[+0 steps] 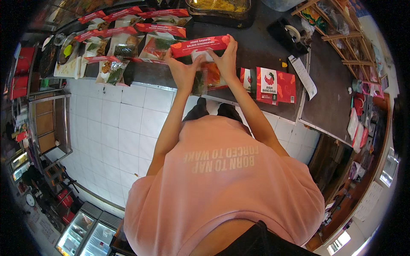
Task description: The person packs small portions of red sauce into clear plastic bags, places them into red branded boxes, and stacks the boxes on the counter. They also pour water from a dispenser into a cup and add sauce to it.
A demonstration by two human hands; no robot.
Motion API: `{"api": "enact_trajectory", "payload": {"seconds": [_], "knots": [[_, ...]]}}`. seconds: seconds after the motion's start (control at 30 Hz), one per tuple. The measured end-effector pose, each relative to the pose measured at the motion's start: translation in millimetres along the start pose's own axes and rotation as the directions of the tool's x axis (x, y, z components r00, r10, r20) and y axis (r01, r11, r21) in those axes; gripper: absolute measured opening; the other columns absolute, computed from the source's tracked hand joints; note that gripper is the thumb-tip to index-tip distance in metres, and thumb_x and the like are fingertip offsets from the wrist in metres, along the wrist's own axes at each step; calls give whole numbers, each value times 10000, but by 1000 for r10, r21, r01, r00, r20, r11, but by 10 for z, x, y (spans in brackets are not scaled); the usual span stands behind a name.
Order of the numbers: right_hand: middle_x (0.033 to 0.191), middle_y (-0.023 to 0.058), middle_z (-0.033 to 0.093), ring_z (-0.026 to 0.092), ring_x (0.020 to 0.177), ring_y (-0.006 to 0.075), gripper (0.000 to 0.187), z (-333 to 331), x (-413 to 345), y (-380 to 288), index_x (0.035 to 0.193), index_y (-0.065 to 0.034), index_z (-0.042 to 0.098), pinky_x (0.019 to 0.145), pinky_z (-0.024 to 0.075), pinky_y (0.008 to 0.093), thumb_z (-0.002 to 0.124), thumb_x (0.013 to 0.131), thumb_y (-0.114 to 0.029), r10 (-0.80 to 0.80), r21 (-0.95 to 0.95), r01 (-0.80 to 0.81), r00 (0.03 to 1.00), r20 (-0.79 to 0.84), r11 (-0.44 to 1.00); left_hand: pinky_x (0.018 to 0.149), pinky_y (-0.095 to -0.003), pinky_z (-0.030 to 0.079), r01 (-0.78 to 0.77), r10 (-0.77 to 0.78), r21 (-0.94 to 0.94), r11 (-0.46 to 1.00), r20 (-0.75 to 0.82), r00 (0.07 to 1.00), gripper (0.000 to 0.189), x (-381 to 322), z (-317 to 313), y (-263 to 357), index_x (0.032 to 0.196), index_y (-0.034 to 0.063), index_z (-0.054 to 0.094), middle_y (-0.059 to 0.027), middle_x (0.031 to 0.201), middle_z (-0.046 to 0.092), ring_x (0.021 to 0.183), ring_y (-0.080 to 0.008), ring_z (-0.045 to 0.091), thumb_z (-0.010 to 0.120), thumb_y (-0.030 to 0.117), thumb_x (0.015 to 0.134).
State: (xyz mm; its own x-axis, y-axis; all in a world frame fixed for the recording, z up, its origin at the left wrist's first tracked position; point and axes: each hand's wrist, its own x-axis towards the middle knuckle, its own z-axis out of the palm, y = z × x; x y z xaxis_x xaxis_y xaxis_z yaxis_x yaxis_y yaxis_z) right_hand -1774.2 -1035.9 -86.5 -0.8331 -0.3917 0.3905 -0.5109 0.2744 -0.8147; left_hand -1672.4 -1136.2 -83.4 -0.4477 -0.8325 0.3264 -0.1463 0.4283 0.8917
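Over the front of the dark counter (256, 41), my left hand (183, 73) and my right hand (226, 59) grip a food pack by its red printed cardboard band (200, 45). The fingers wrap the band's two ends, and both thumbs press near its middle, beside something white. Below the thumbs show orange-red contents (213, 74) and clear plastic; how these join the band is partly hidden by my hands. A similar pack (157, 48) with orange-red food and green leaf lies left of my left hand. Flat red-and-white printed sleeves (276, 84) lie right of my right forearm.
Several banded food packs (126, 46) stand in rows at the left, beside a white cutting board (69, 68). A food tray (221, 8) sits at the back. Rightward are a tape dispenser (290, 35), a paper slip (302, 76) and a wooden rack (349, 36).
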Motion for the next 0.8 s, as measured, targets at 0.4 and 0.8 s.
{"api": "enact_trajectory", "payload": {"seconds": [0.4,0.8], "knots": [[1289,140,474,540,1103,270,843,-736,58,194,1413,-138,188,874,458,349,662,735,22,106,169,-218,858,503,961,913,-376,442,41,124,-268,963,571,812,657,170,-886,-355,1294,52,390,-164,1212,527,1100,-270,540,561,-115,681],[1132,151,453,488,1076,333,490,-691,-702,-220,1115,-40,455,896,422,353,567,673,139,-55,-1,61,896,440,998,746,-369,505,59,-224,382,922,405,887,338,-306,-1352,-622,1081,14,544,-157,1011,598,798,-251,601,558,-38,748]]}}
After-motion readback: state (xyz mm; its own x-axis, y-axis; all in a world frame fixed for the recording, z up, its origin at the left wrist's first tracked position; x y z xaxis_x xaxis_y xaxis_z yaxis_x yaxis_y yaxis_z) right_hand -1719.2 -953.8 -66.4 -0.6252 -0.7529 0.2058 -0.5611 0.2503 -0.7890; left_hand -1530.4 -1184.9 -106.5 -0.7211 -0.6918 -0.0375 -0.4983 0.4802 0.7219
